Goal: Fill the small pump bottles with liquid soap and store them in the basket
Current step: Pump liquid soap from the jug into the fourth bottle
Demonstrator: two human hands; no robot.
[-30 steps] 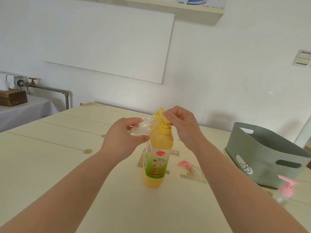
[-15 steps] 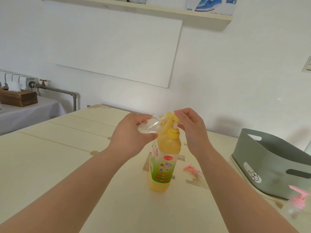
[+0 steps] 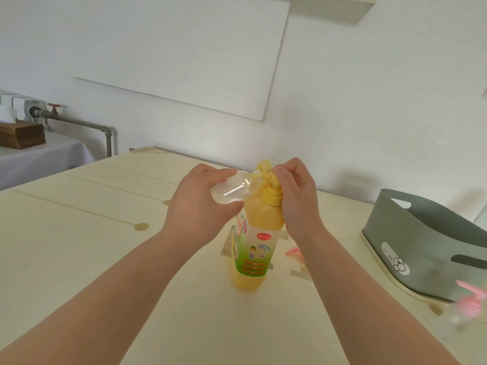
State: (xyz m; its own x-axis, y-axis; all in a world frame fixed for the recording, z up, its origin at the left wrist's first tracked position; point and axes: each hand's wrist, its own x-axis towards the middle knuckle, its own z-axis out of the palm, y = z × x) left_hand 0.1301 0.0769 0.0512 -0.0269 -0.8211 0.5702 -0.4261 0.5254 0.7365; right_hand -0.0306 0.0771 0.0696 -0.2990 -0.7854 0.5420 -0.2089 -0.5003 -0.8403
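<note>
standing on a pale desk [image 3: 79, 259] by a white wall [image 3: 369, 101]: yellow soap bottle [image 3: 257, 219], green label [image 3: 253, 259] unreadable. left hand [image 3: 195, 206] fingers wrapped round a clear small bottle [image 3: 229, 189] sideways at its spout; right hand [image 3: 297, 196] fingers pinching the pump head [image 3: 263, 165]. grey basket [image 3: 421, 246] right, flower logo [image 3: 400, 264].

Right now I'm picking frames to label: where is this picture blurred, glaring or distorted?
Head view: the small clear bottle with pink pump at lower right is blurred; the clear plastic bottle held by the left hand shows glare; the yellow soap bottle, whose pump the right hand pinches, is sharper; the white wall panel looks wide-angle skewed.
</note>
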